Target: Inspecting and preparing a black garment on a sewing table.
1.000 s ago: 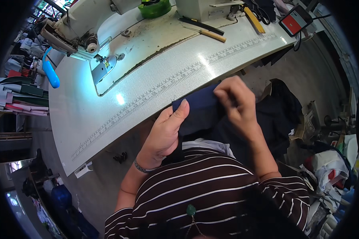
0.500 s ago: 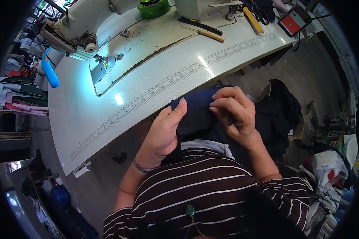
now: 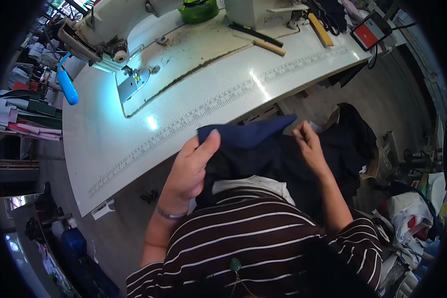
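My left hand [image 3: 192, 164] grips the left end of a dark navy piece of cloth [image 3: 248, 135], thumb on top and fingers underneath. The cloth stretches to the right above my lap, its far right corner raised to a point. Just right of that corner is my right hand [image 3: 310, 149], apart from it, with the fingers drawn together. Whether anything small is between those fingertips is hidden. Below both hands, black fabric [image 3: 350, 134] spreads over my lap and off to the right, and a white piece of cloth [image 3: 256, 185] lies against my striped shirt.
Ahead stands a white sewing table [image 3: 184, 114] with a printed ruler along its near edge. On it are a sewing machine [image 3: 102, 35], a wooden-handled awl [image 3: 268, 47], a yellow-handled tool [image 3: 320, 30] and scissors [image 3: 328, 22]. Piled cloth and bags [image 3: 407, 211] lie at the right.
My right hand has come away from the cloth and moved to the right. My left hand has shifted slightly left and down with the cloth, whose right corner now juts out unheld.
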Action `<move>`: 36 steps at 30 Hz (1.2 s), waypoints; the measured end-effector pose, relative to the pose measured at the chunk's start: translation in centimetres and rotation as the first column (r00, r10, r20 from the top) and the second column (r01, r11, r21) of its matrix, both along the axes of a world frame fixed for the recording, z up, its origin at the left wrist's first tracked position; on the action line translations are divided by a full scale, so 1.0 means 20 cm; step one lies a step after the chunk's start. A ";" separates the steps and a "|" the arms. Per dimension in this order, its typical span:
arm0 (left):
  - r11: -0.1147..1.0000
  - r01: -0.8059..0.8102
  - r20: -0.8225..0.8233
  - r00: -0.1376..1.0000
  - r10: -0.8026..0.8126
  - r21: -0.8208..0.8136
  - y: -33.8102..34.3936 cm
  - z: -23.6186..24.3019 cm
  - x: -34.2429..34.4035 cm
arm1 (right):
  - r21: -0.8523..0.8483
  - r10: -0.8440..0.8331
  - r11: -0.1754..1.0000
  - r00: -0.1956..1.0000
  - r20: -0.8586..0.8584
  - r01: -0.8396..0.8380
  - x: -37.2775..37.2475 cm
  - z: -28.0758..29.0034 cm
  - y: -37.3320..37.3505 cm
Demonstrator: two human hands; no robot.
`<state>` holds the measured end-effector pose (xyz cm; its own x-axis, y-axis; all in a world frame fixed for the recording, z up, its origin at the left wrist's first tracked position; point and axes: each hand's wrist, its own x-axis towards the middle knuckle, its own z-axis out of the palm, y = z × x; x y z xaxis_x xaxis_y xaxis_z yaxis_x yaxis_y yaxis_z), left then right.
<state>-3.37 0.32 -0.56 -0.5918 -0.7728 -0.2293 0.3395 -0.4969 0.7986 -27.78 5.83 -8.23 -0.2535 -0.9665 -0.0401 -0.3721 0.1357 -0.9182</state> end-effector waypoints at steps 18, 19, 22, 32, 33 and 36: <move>-0.088 0.401 0.289 0.780 0.556 -0.912 -0.12 -0.02 -0.05 | -0.238 0.557 0.703 0.728 -0.400 -0.670 0.12 0.53 0.03; -0.242 0.331 0.146 0.814 0.562 -0.912 -0.11 -0.01 -0.06 | -0.086 0.740 0.622 0.620 -0.259 -0.778 0.10 0.54 0.07; -0.488 0.236 -0.025 0.882 0.470 -0.841 -0.09 0.00 -0.06 | -0.121 0.806 0.567 0.579 -0.121 -0.815 0.05 0.56 0.06; -0.451 0.180 -0.030 0.906 0.421 -0.874 -0.13 0.00 -0.07 | -0.429 0.346 0.813 0.919 -0.187 -0.393 0.20 0.49 -0.04; -0.441 0.196 -0.014 0.904 0.428 -0.876 -0.13 0.00 -0.08 | -0.439 0.351 0.790 0.903 -0.247 -0.427 0.20 0.48 -0.04; -0.420 0.224 0.019 0.898 0.440 -0.879 -0.13 0.01 -0.09 | -0.410 0.362 0.744 0.834 -0.416 -0.527 0.17 0.49 -0.05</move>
<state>-5.23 -2.22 -0.37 -0.6177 -0.1175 0.7776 -0.1091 0.9920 0.0632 -24.44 4.82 1.65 0.2919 -0.8337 0.4688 -0.5299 -0.5490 -0.6464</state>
